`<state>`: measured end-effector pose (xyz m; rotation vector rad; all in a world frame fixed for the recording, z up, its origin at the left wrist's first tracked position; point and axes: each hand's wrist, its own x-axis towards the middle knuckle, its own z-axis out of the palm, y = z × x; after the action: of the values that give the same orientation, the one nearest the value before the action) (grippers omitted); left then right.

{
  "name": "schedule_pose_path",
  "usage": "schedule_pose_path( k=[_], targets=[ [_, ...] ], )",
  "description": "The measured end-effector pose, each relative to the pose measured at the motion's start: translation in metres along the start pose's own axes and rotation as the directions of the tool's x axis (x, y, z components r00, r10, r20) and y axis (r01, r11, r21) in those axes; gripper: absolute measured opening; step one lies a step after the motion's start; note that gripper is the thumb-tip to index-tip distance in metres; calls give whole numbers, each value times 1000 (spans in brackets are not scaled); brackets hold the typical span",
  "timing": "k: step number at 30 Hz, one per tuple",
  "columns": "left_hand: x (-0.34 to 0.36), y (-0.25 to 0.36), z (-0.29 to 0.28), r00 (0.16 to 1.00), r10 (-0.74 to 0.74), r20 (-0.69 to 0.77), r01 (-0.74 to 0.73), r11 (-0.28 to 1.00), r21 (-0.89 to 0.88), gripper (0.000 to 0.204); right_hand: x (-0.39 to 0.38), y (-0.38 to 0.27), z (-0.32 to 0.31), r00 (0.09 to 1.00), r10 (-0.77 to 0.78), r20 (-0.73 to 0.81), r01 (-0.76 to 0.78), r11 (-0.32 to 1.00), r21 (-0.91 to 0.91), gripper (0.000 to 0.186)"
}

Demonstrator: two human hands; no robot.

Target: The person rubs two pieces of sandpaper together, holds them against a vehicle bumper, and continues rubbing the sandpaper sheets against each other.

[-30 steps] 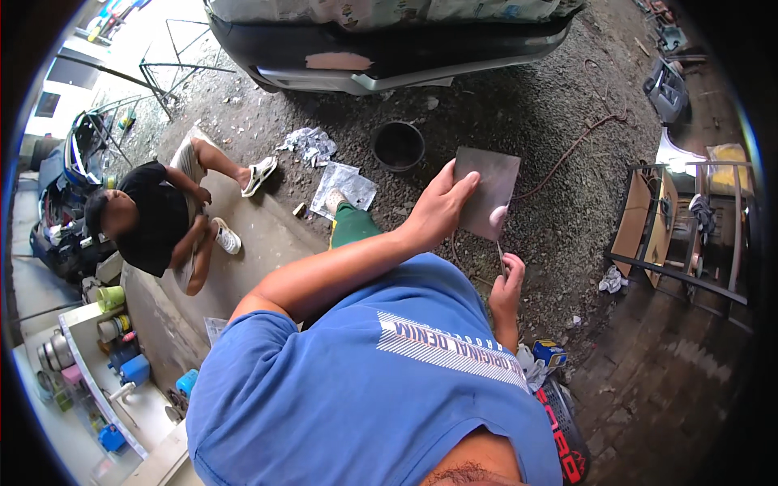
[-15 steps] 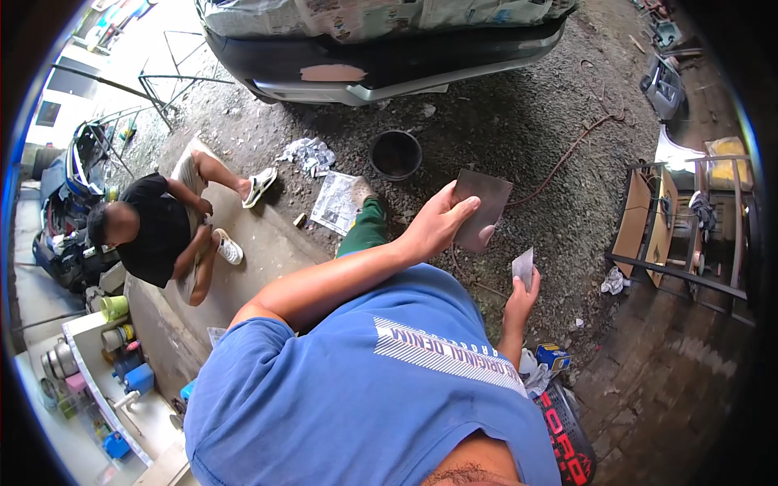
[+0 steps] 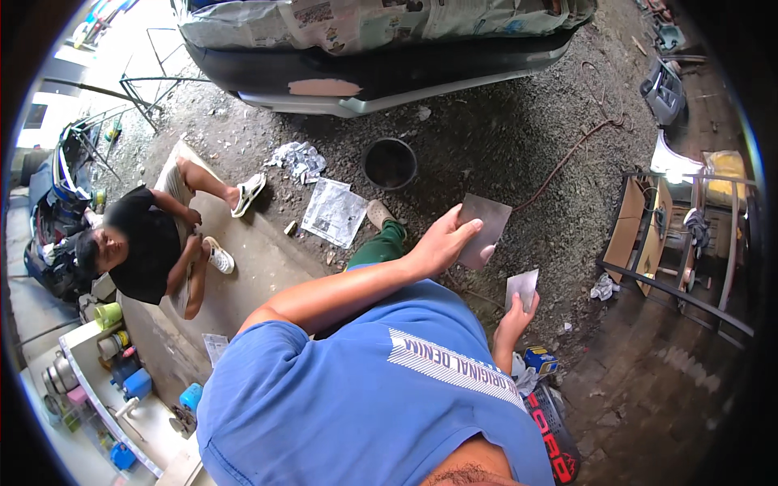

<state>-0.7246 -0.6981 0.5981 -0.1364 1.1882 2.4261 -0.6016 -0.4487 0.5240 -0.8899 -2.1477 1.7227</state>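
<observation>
My left hand (image 3: 444, 243) grips a thin grey metal plate (image 3: 486, 225) by its left edge, thumb on top and fingers beneath. A small pinkish dab of paste (image 3: 487, 252) lies near the plate's lower corner. Lower and to the right, my right hand (image 3: 513, 323) pinches a smaller, pale flat metal spreader (image 3: 523, 287), held upright above the gravel and apart from the plate. Ahead is a dark car bumper (image 3: 405, 71) with a pinkish filler patch (image 3: 324, 87) on it.
Newspaper (image 3: 454, 20) covers the car above the bumper. A black bucket (image 3: 390, 164), a newspaper sheet (image 3: 334, 212) and a thin hose (image 3: 567, 154) lie on the gravel. A person (image 3: 146, 243) sits at left; a metal rack (image 3: 677, 298) stands at right.
My view has shifted slightly, and both hands still hold their metal pieces. The plate has tilted a little and the spreader shows more of its flat face. The seated person's head has turned upward.
</observation>
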Motion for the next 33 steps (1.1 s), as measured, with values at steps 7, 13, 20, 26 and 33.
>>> schedule_pose_path(
  k=[7, 13, 20, 26, 33],
  targets=[
    [64, 55, -7, 996, 48, 72, -52, 997, 59, 32, 60, -64, 53, 999, -27, 41, 30, 997, -77, 37],
    [104, 89, -32, 993, 108, 40, -110, 993, 53, 29, 105, -99, 101, 995, -94, -24, 94, 995, 23, 35],
    [114, 103, -78, 989, 127, -77, -126, 992, 15, 33, 116, -105, 161, 987, -49, 156, 44, 998, 34, 41],
    [124, 116, -110, 928, 260, -267, -254, 965, 58, 32, 154, -155, 209, 746, 245, 620, -538, 771, 342, 42],
    [115, 140, -127, 764, 304, -569, -283, 951, 127, 29, 213, -222, 278, 308, 120, 944, -859, 461, 222, 81]
  ],
)
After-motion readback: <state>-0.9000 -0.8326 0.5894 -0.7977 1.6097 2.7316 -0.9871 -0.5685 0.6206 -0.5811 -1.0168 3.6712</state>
